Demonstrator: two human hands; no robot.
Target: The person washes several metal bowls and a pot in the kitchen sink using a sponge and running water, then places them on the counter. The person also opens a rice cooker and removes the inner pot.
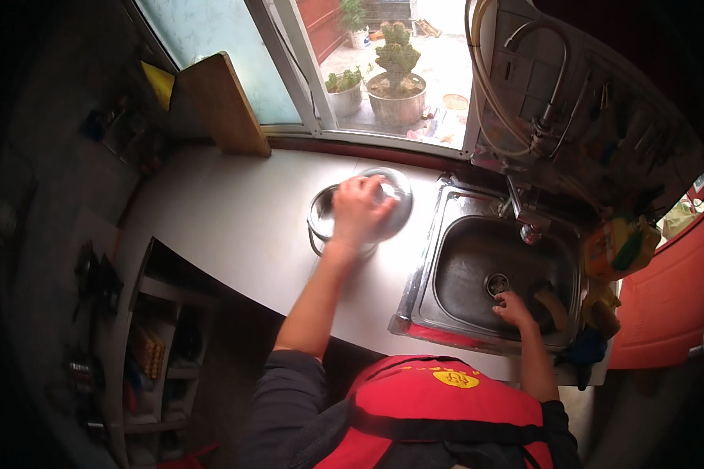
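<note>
My left hand point(359, 210) grips a round metal lid point(398, 202) from above, its fingers over the middle. The lid is tilted and slightly blurred, over the right side of a round metal pot point(321, 216) on the white counter point(234, 217). Part of the pot's inside shows at its left, and a curved handle hangs at its near left side. My right hand point(511, 309) is above the near part of the metal sink point(463, 275), close to the drain, with nothing in it and its fingers apart.
A faucet point(519, 205) stands behind the sink. An orange and green plastic container point(619, 246) and cloths point(599, 311) are at the sink's right. A wooden cutting board point(223, 105) leans by the window at the back left. Shelves point(158, 363) stand below at the left.
</note>
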